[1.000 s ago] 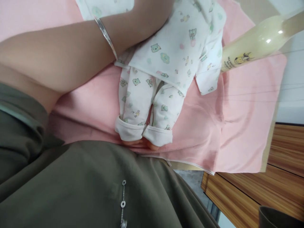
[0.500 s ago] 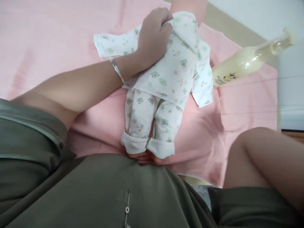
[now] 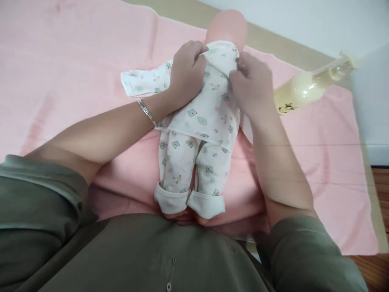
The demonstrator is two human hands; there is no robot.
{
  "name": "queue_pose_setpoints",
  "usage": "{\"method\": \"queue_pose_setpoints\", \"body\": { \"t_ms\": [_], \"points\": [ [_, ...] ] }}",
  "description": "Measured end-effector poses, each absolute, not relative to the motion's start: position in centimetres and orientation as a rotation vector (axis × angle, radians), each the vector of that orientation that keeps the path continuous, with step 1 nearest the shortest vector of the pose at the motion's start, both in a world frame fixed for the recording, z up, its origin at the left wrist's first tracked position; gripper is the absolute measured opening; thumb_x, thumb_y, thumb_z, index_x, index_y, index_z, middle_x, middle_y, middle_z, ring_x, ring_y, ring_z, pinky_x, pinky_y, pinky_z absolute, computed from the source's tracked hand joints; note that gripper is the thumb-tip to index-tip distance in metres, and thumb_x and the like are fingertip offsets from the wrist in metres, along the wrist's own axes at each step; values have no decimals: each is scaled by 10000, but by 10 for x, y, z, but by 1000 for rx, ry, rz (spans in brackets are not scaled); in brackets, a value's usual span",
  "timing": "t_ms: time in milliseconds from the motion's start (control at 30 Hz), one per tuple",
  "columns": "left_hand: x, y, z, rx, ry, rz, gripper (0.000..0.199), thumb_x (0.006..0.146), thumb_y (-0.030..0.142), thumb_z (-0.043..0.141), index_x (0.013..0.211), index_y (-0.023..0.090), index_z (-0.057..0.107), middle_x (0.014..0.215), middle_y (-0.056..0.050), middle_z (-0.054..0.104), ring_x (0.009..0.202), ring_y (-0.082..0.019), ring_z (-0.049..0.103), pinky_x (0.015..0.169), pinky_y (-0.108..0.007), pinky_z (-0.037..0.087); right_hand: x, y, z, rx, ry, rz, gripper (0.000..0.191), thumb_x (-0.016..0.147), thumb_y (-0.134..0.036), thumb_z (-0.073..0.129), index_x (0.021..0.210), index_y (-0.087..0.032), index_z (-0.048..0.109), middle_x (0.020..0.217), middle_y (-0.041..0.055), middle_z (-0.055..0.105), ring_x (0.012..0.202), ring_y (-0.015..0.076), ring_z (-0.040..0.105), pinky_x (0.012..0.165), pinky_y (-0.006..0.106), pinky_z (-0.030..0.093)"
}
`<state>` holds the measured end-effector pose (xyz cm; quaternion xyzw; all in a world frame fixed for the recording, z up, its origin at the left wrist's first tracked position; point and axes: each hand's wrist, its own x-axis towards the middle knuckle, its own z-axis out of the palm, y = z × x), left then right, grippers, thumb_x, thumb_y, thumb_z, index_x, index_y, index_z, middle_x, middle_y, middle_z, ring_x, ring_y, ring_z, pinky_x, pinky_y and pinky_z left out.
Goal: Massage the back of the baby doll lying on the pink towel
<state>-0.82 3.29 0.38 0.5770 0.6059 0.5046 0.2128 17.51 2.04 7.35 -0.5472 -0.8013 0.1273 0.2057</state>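
Observation:
A baby doll [image 3: 227, 27] with a smooth, bare head lies lengthwise in front of me, its feet toward my lap. It wears a white baby shirt [image 3: 209, 109] printed with small green animals, and matching trousers [image 3: 179, 162] with turned-up cuffs. My left hand [image 3: 189, 73] is closed on the shirt near the neck on the left. At the collar's right side, my right hand [image 3: 253, 83] pinches the fabric; it is slightly blurred. The left sleeve [image 3: 146, 82] stretches out flat, while my right hand and forearm largely cover the right one.
A pump bottle [image 3: 304, 89] of pale yellow liquid lies tilted to the right of the doll. The pink cloth [image 3: 328, 162] beneath them is creased. A white wall [image 3: 306, 24] stands beyond, and brown wood [image 3: 379, 190] shows at the right.
My right hand has come into view and taken hold of the shirt's right side. The doll's head now shows fully, and the doll's upper body appears lower in view.

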Motion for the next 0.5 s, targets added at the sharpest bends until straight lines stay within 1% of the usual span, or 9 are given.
{"method": "queue_pose_setpoints", "body": {
  "t_ms": [33, 100, 167, 200, 233, 300, 367, 433, 500],
  "points": [
    [-8, 31, 4, 1606, 1667, 1436, 366, 867, -17, 517, 734, 320, 459, 970, -20, 690, 1000, -231, 515, 1059, -470, 449, 165, 20, 66, -1614, -2200, 368, 309, 1011, -102, 393, 1080, -228, 667, 1259, 52, 734, 1198, 205, 655, 1147, 444, 528],
    [-8, 27, 2, 1631, 1630, 1513, 286, 886, 79, 552, 753, 328, 509, 969, -27, 702, 1004, -253, 549, 1062, -498, 477, 146, 20, 53, -1686, -2170, 261, 318, 1006, -119, 363, 1053, -276, 635, 1281, 69, 713, 1221, 232, 620, 1229, 487, 446],
    [-8, 25, 0, 1649, 1618, 1568, 184, 905, 239, 573, 761, 352, 550, 976, -46, 715, 1018, -293, 580, 1064, -539, 493, 137, 23, 44, -1650, -2173, 190, 295, 1027, -213, 354, 1081, -335, 617, 1288, 70, 704, 1223, 235, 588, 1257, 467, 415],
    [-7, 24, 0, 1653, 1623, 1582, 157, 897, 287, 568, 759, 360, 559, 978, -56, 721, 1023, -311, 594, 1059, -554, 498, 135, 24, 41, -1602, -2177, 192, 288, 1042, -271, 349, 1113, -353, 615, 1292, 61, 706, 1235, 225, 570, 1259, 444, 414],
    [-7, 24, 0, 1645, 1645, 1582, 148, 876, 286, 564, 748, 360, 559, 972, -64, 726, 1020, -319, 604, 1050, -559, 503, 135, 25, 39, -1536, -2187, 199, 299, 1054, -317, 341, 1158, -352, 618, 1311, 53, 707, 1259, 209, 551, 1264, 423, 411],
    [-6, 23, 1, 1603, 1712, 1551, 165, 824, 197, 551, 732, 334, 552, 962, -66, 736, 1010, -302, 621, 1034, -538, 513, 138, 23, 36, -1367, -2246, 216, 383, 1067, -336, 321, 1296, -293, 625, 1438, 37, 676, 1360, 172, 507, 1300, 396, 384],
    [-5, 22, 4, 1612, 1744, 1501, 171, 833, 143, 516, 796, 289, 599, 1011, -63, 753, 1037, -268, 638, 1045, -495, 521, 141, 21, 34, -1231, -2337, 245, 483, 1039, -237, 313, 1412, -195, 616, 1584, 43, 598, 1493, 156, 458, 1363, 406, 326],
    [-5, 17, 7, 1698, 1747, 1443, 210, 890, 154, 468, 930, 234, 658, 1104, -76, 762, 1098, -248, 652, 1073, -451, 524, 144, 20, 34, -1192, -2379, 280, 551, 992, -159, 315, 1454, -135, 613, 1652, 65, 541, 1583, 185, 423, 1408, 450, 275],
    [-1, 9, 10, 1807, 1790, 1375, 300, 913, 163, 423, 1053, 183, 687, 1183, -109, 755, 1159, -257, 658, 1103, -434, 517, 145, 21, 37, -1253, -2351, 303, 560, 981, -158, 331, 1462, -95, 609, 1672, 106, 517, 1621, 240, 401, 1416, 514, 253]
  ]
}}
